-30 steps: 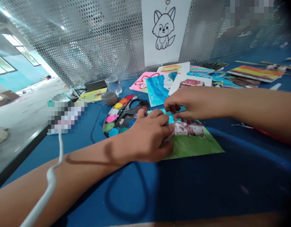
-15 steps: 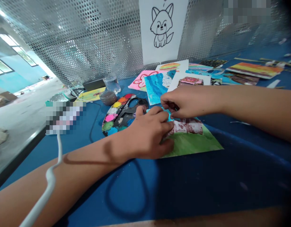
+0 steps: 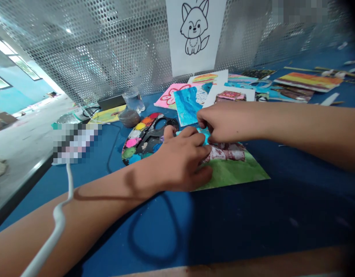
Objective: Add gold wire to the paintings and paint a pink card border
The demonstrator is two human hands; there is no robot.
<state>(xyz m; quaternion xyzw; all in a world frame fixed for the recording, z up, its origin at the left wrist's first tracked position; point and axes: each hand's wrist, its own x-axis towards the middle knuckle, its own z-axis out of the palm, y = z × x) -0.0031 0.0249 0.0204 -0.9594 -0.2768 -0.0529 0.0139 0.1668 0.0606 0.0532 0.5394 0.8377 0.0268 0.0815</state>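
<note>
A small painting (image 3: 237,170) with a green lower part, a brown-and-white band and blue above lies on the blue table. My left hand (image 3: 184,157) rests on its left side, fingers apart and pressing on the sheet. Over its upper edge, my right hand (image 3: 219,121) is curled closed with the fingertips pointing down. Whatever those fingers pinch, if anything, is hidden behind the hand. Just left of my left hand sits a black paint palette (image 3: 144,145) with several colour blobs, partly covered by that hand.
A cup of murky water (image 3: 129,118) and a clear cup (image 3: 134,100) stand behind the palette. Several painted cards, including a blue one (image 3: 187,105), lie at the back. A fox drawing (image 3: 194,61) leans on the perforated metal screen (image 3: 131,46). A white cable (image 3: 59,217) crosses my left forearm.
The whole view has shifted slightly, so things appear a little further up and left. Both hands stay at the painting, the right one turned slightly with its fingertips less visible.
</note>
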